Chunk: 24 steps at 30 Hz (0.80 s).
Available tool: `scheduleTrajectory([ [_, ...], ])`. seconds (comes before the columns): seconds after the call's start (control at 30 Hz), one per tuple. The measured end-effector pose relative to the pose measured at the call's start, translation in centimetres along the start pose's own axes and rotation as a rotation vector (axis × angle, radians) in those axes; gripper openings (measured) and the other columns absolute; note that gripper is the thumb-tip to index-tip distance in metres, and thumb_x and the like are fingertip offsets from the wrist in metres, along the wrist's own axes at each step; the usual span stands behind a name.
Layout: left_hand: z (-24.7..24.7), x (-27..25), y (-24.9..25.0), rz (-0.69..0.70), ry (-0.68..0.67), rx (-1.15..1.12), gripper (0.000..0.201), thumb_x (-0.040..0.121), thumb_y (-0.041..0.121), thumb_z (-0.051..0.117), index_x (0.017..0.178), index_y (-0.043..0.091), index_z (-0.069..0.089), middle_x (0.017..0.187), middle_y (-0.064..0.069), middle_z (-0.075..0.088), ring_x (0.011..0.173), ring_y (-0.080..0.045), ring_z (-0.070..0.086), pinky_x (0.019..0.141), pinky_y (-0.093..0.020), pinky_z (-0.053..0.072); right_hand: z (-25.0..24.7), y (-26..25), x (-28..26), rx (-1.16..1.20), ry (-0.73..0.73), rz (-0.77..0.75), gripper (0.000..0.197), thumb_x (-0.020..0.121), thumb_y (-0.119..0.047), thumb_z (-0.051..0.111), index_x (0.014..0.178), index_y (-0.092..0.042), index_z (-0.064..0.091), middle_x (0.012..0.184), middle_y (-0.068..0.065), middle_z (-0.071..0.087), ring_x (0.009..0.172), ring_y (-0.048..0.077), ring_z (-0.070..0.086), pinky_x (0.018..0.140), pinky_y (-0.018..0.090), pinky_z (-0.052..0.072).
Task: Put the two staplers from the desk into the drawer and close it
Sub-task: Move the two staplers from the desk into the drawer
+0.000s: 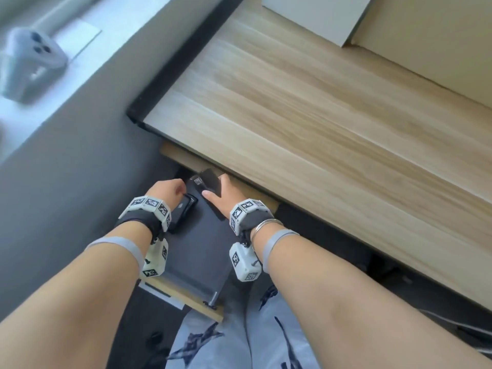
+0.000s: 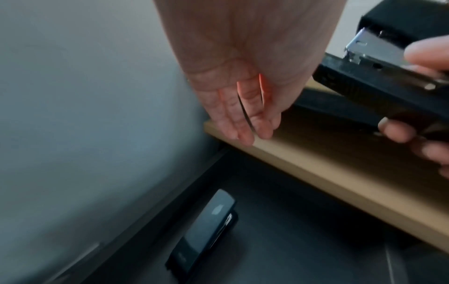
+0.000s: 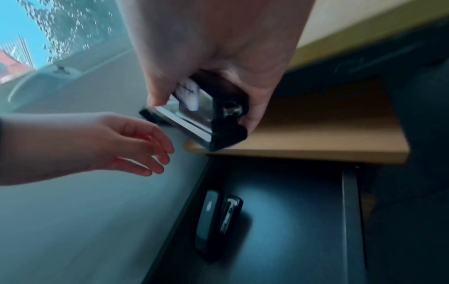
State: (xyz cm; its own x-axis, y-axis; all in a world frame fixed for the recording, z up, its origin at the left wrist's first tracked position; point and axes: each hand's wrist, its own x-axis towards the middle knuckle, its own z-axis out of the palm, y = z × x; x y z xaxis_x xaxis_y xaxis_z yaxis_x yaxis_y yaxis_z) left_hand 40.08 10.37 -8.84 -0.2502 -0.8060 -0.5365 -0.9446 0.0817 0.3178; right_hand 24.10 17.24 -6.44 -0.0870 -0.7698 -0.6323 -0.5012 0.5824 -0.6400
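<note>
The dark drawer (image 1: pixel 202 251) under the wooden desk (image 1: pixel 306 107) stands pulled out. One black stapler (image 1: pixel 183 211) (image 2: pixel 206 230) (image 3: pixel 216 222) lies on its floor by the left wall. My right hand (image 1: pixel 223 193) (image 3: pixel 218 63) grips a second black stapler (image 1: pixel 209 179) (image 2: pixel 379 76) (image 3: pixel 206 115) with a metal magazine, held above the drawer's back part. My left hand (image 1: pixel 170 190) (image 2: pixel 243 107) (image 3: pixel 126 142) hovers above the lying stapler, fingers relaxed and holding nothing.
A grey wall (image 1: pixel 66 161) runs close along the drawer's left side. A pale wooden panel (image 1: pixel 191 158) sits under the desk edge behind the drawer. A white device (image 1: pixel 29 62) rests on the windowsill. My lap (image 1: pixel 239 336) is just before the drawer front.
</note>
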Motion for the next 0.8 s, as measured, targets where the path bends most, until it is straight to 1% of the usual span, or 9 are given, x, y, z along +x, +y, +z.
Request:
scheduleTrajectory([
  [0.07,1.3,0.1,-1.8,-0.022,-0.023,-0.003,0.025,0.085,0.010,0.045,0.098,0.018,0.064,0.105,-0.012,0.071,0.095,-0.032,0.066,0.085,-0.040,0.056,2.5,1.0,0.9,-0.006,-0.012,0.082,0.050,0.094,-0.038,0.048,0.133,-0.011,0.033,0.109,0.016,0.065,0.094,0.034,0.064,0.079,0.034,0.045],
  [0.13,2.7,0.3,-3.4,-0.039,-0.031,-0.029,0.021,0.087,0.012,0.047,0.098,0.016,0.065,0.105,-0.011,0.071,0.095,-0.032,0.066,0.086,-0.038,0.055,4.4,2.2,1.8,-0.012,-0.037,0.166,0.046,0.093,-0.034,0.043,0.132,-0.013,0.032,0.095,0.011,0.060,0.082,0.030,0.058,0.074,0.033,0.045],
  [0.23,4.5,0.7,-4.9,-0.056,-0.051,-0.050,0.020,0.089,0.014,0.048,0.100,0.013,0.065,0.105,-0.013,0.071,0.096,-0.033,0.065,0.087,-0.037,0.054,6.2,3.8,3.1,0.001,-0.046,0.267,0.043,0.092,-0.030,0.044,0.128,-0.011,0.033,0.093,0.009,0.055,0.079,0.028,0.057,0.080,0.037,0.049],
  [0.33,6.2,1.0,-5.9,-0.070,-0.071,-0.073,0.019,0.087,0.010,0.048,0.097,0.012,0.065,0.103,-0.012,0.072,0.096,-0.032,0.065,0.087,-0.037,0.053,7.4,4.8,4.4,0.039,-0.040,0.364,0.045,0.094,-0.026,0.046,0.131,-0.006,0.030,0.087,0.011,0.057,0.074,0.027,0.056,0.081,0.035,0.047],
  [0.4,7.2,1.4,-6.3,-0.078,-0.079,-0.089,0.021,0.087,0.008,0.047,0.097,0.011,0.065,0.102,-0.011,0.073,0.096,-0.031,0.065,0.087,-0.035,0.051,7.9,5.4,5.3,0.073,-0.033,0.413,0.047,0.095,-0.028,0.049,0.131,-0.004,0.031,0.093,0.012,0.059,0.081,0.028,0.059,0.085,0.037,0.048],
  [0.5,8.5,2.1,-6.7,-0.084,-0.095,-0.103,0.022,0.087,0.006,0.047,0.100,0.009,0.064,0.103,-0.011,0.073,0.096,-0.031,0.065,0.086,-0.034,0.051,8.5,6.1,6.5,0.077,-0.048,0.475,0.054,0.093,-0.033,0.053,0.134,-0.004,0.033,0.116,0.013,0.060,0.104,0.031,0.060,0.091,0.036,0.046],
  [0.57,9.2,2.5,-6.9,-0.091,-0.105,-0.108,0.022,0.087,0.006,0.049,0.102,0.008,0.064,0.103,-0.013,0.072,0.097,-0.032,0.065,0.086,-0.034,0.050,8.8,6.6,7.2,0.059,-0.075,0.514,0.059,0.092,-0.035,0.054,0.138,-0.005,0.031,0.131,0.015,0.057,0.119,0.032,0.057,0.094,0.035,0.044],
  [0.63,9.8,2.9,-7.2,-0.098,-0.108,-0.114,0.021,0.087,0.007,0.050,0.102,0.009,0.064,0.103,-0.014,0.072,0.096,-0.032,0.064,0.086,-0.035,0.050,9.2,7.1,7.8,0.044,-0.095,0.542,0.061,0.093,-0.035,0.055,0.140,-0.006,0.030,0.136,0.014,0.054,0.124,0.032,0.053,0.098,0.035,0.042],
  [0.8,10.8,3.7,-8.0,-0.107,-0.110,-0.138,0.025,0.085,0.003,0.046,0.100,0.009,0.065,0.101,-0.014,0.073,0.096,-0.033,0.065,0.088,-0.039,0.053,11.0,8.0,9.2,0.072,-0.097,0.617,0.061,0.092,-0.035,0.056,0.138,-0.003,0.031,0.140,0.015,0.051,0.127,0.032,0.051,0.101,0.036,0.040],
])
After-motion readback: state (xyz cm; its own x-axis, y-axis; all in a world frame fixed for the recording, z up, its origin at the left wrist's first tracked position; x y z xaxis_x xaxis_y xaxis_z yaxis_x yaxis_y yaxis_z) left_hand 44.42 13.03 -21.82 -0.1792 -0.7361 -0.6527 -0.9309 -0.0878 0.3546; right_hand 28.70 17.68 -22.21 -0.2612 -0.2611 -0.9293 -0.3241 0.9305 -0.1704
